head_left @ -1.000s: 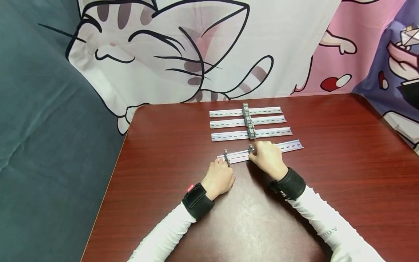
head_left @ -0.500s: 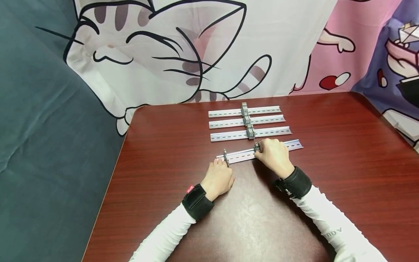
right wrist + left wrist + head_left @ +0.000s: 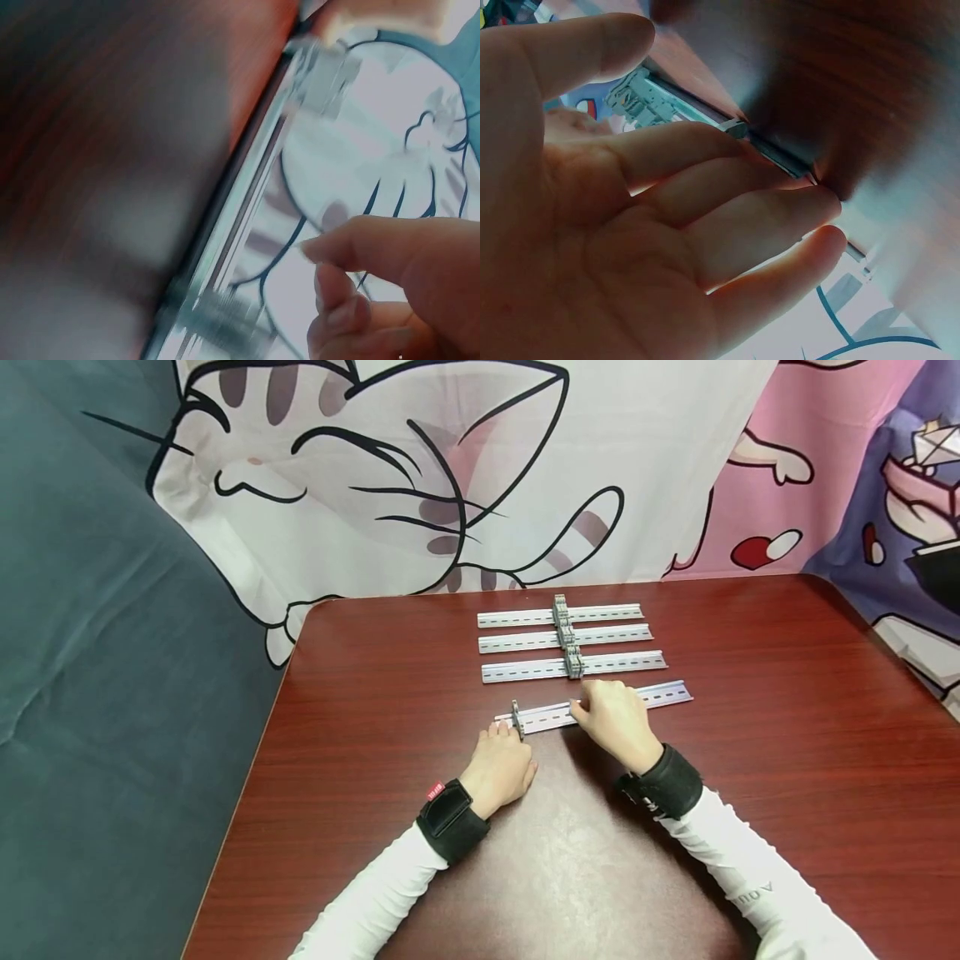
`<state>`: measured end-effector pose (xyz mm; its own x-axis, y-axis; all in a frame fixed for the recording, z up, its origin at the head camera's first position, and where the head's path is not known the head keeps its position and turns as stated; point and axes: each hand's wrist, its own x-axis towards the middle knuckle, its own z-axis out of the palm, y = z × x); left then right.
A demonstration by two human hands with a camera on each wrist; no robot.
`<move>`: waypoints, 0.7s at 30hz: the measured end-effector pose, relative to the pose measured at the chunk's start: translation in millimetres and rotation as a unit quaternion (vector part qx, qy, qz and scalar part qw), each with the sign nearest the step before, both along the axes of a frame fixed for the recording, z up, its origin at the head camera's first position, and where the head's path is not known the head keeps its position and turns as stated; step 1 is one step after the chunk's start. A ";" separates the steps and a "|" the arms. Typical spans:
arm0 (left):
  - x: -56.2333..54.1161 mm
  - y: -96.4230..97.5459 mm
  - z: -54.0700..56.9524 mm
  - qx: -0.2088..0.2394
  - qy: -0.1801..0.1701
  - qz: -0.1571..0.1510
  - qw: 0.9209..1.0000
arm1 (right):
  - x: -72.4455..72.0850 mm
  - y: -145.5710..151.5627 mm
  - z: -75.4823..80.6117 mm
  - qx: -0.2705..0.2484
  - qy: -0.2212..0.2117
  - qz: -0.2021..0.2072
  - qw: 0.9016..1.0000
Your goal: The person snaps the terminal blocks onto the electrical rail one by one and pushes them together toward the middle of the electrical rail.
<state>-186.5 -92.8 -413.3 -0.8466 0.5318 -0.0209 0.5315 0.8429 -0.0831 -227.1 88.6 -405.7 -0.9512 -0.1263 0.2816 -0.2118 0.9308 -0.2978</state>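
Note:
A slotted metal DIN rail (image 3: 663, 695) lies on the table in front of me, tilted up to the right. A small grey terminal block (image 3: 517, 718) sits on its left end. My left hand (image 3: 498, 768) rests there with fingers extended, fingertips at the rail's end; the left wrist view shows the palm holding nothing. My right hand (image 3: 618, 727) is over the rail's middle, fingers curled. In the right wrist view nothing shows between those fingers (image 3: 360, 247), and a second, blurred block (image 3: 229, 322) is on the rail nearby; in the head view the hand hides it.
Behind lie three parallel rails, the nearest (image 3: 622, 661) close to my right hand. Each carries a cluster of grey blocks (image 3: 574, 662) near its middle. A cartoon-print curtain (image 3: 652, 477) hangs at the table's far edge, and green fabric (image 3: 150, 693) is at the left.
My right hand moved right along the rail, then back left. The block beside its thumb shifted right with it and is now hidden in the head view. The left hand stayed put.

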 end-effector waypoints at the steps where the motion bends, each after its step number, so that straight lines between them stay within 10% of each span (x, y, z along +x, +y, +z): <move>1: -0.1 -0.3 0.0 -0.001 0.003 0.000 1.000 | 0.5 -5.7 0.5 -0.003 0.001 0.010 1.000; 9: -0.8 0.3 -0.1 -0.009 -0.014 0.002 1.000 | 4.7 -52.9 1.7 -0.006 -0.054 0.093 0.994; 21: -0.2 0.5 1.6 -0.014 -0.013 0.007 1.000 | 0.3 -63.9 -1.5 0.002 -0.067 0.065 0.996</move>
